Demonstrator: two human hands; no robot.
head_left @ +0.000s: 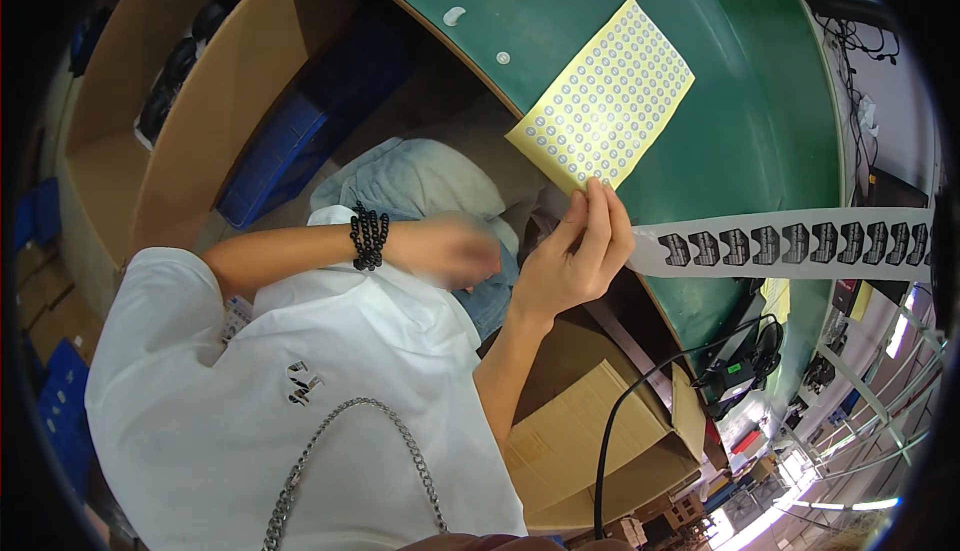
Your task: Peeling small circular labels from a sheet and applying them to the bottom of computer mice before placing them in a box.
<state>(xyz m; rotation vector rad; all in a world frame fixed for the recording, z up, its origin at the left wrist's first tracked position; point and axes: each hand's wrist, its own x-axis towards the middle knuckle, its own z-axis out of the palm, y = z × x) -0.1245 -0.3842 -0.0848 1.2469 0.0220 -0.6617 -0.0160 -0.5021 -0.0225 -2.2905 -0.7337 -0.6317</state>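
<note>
My right hand (578,256) pinches the near corner of a yellow sheet of small round stickers (610,91) between thumb and fingers. The sheet stretches away over the green tabletop. Just right of that hand runs a white strip with a row of black labels (795,243); I cannot tell whether the hand touches it. My left hand (455,251), with black beads at its wrist, is over my lap near the jeans. It is smeared, so its fingers and anything in them cannot be made out.
The green table (740,131) has a curved near edge and carries one loose round sticker (503,58). An open cardboard box (600,431) stands below at right, near a black cable (606,441). Cardboard panels (210,101) and a blue crate (275,156) are on the left.
</note>
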